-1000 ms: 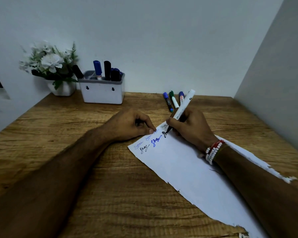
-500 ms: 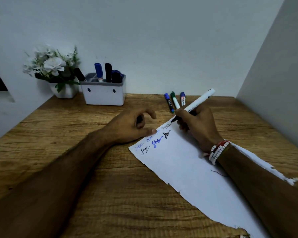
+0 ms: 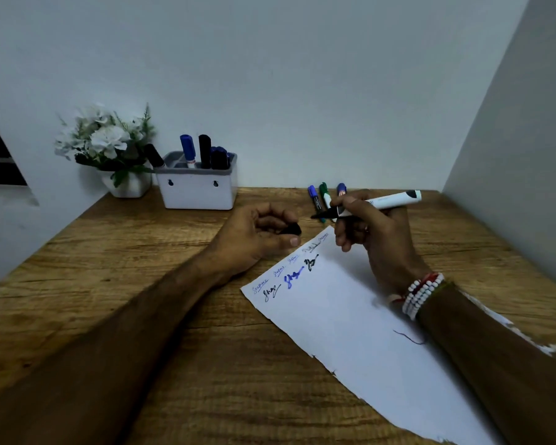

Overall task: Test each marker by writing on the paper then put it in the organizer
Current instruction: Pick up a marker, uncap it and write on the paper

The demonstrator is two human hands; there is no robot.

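My right hand [image 3: 374,231] grips an uncapped white marker [image 3: 387,201] with a black tip, lifted above the paper and pointing left. My left hand [image 3: 257,236] holds the marker's black cap [image 3: 290,229] between fingers and thumb, a short gap from the tip. The torn white paper [image 3: 350,319] lies diagonally on the table with black and blue scribbles near its upper left corner. Three capped markers [image 3: 325,195] lie at the back behind my right hand. The white organizer [image 3: 198,191] stands at the back left with several markers in it.
A white pot of white flowers [image 3: 109,149] stands left of the organizer. The wooden table [image 3: 116,261] is closed in by a white back wall and a grey wall on the right. My right wrist wears beaded bracelets [image 3: 422,293].
My right hand lifted the marker off the paper and swung its tip toward the left. My left hand came off the paper and turned, showing the black cap.
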